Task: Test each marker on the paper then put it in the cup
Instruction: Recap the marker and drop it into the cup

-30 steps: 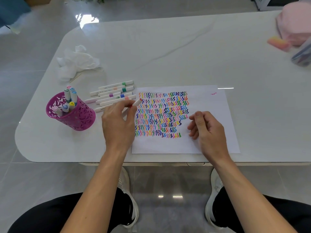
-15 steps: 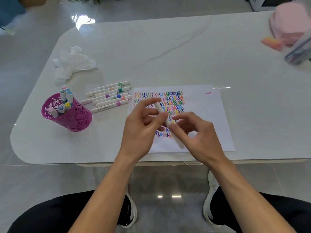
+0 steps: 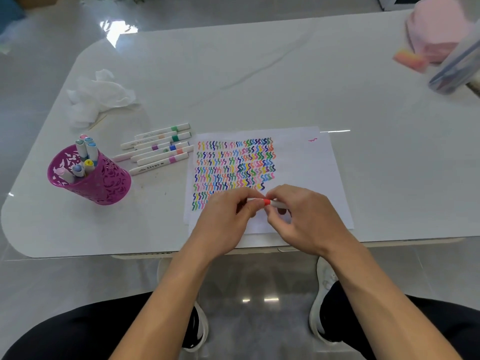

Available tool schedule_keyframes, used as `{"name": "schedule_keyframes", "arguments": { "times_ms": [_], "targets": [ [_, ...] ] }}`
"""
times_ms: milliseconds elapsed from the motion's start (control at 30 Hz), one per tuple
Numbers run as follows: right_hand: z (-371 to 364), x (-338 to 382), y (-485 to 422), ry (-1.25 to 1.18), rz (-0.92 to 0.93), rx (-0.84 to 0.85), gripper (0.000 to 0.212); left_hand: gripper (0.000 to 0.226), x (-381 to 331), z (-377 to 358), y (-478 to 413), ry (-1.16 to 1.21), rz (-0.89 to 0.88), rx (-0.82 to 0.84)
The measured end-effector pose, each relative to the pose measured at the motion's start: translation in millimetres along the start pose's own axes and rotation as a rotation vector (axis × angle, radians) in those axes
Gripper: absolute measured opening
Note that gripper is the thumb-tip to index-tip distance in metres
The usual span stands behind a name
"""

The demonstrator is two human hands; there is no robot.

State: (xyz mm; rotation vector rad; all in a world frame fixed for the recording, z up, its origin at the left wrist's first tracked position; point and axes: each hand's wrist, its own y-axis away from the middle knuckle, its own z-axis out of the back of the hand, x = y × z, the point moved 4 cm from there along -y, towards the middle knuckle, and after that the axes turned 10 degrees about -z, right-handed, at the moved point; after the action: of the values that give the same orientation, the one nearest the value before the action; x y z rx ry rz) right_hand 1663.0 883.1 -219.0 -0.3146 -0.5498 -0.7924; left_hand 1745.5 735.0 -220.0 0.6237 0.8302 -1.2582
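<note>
Left hand [image 3: 228,216] and right hand [image 3: 304,219] meet over the near edge of the paper [image 3: 311,178]. Each pinches one end of a single marker [image 3: 270,202] held level, fingertips curled on its smooth white barrel beside the red band. The grip suggests the cap is being pulled off for testing. The flat, matte sheet carries rows of coloured squiggles. Spare markers [image 3: 161,149] lie side by side just left of it. Farther left, the pierced magenta cup [image 3: 104,183] holds others upright. A crumpled tissue [image 3: 98,97] lies behind on the glossy table [image 3: 259,87].
</note>
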Motion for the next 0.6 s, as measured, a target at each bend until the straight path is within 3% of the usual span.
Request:
{"name": "schedule_keyframes", "arguments": {
  "times_ms": [200,600],
  "targets": [
    [-3.6,-3.9,-0.3,0.017,-0.006,0.037,0.030,0.017,-3.9,1.2,-0.9,-0.109,-0.064,-0.012],
    [-2.0,-9.7,-1.0,0.047,-0.081,-0.083,0.051,0.013,-0.8,4.9,1.0,-0.025,0.010,-0.158]
  ]
}}
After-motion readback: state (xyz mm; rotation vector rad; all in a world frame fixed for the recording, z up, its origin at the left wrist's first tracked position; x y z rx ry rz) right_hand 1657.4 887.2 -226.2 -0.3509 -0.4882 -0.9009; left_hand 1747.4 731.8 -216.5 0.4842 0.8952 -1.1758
